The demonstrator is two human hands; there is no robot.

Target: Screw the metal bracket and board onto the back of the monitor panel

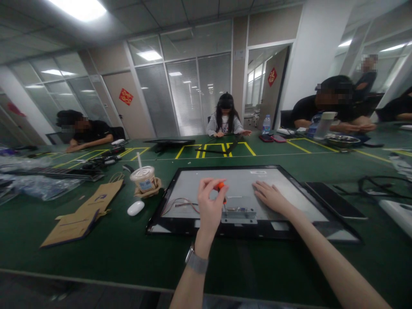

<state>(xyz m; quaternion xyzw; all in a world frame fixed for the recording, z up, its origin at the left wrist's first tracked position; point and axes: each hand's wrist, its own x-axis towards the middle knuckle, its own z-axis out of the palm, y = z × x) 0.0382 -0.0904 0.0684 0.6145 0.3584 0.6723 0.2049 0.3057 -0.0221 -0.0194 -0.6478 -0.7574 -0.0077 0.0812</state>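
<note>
Glass-walled office partitions fill the background, and across the whole lower frame runs a long green table marked with yellow lines, where other people sit working at the far side. Largest of the things close by is a flat monitor panel, lying back-side up at the centre of the frame, its grey metal sheet framed by a black bezel. It looks broad, thin and stiff, probably fragile on the hidden screen face, so it is best lifted by two opposite bezel edges rather than by the middle. At lower left lie brown paper bags, with a lidded drink cup and a white mouse beside the panel's left edge. A dark phone-like slab rests just right of the panel. Near the panel's lower middle sits a small metal connector bracket, with thin wires trailing left. The right hand lies flat and open on the metal sheet, steadying it. The left hand is closed around a small orange-handled screwdriver, held upright over the bracket; the tool is light, and its tip is hidden.
</note>
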